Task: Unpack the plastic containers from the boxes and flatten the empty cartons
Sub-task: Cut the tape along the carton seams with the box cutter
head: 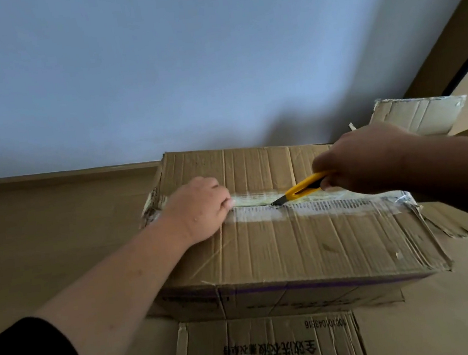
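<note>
Box: a closed cardboard box [293, 246] sits on flattened cardboard sheets [45, 242], its far edge against the grey wall [156, 69]. Its two top flaps meet in a seam that runs from left to right.
Tape: a shiny clear tape strip [332, 205] covers the seam and wraps over the box's right edge, where it is wrinkled.
Left hand: the left hand [198, 210] rests on the box top at the left end of the seam, knuckles up, fingers curled under and pressing down on the tape; nothing is held in it.
Right hand: the right hand [365, 159] grips the rear of a yellow box cutter [301, 188], fingers wrapped round the handle.
Cutter: its dark tip touches the tape on the seam, near the middle of the box top, between the two hands.
Front: a flattened carton [269, 345] with printed characters lies just before the box's near edge.
Back right: another torn cardboard piece [418, 117] stands behind the right hand, near the wall.
Containers: none can be seen; the box is closed.
</note>
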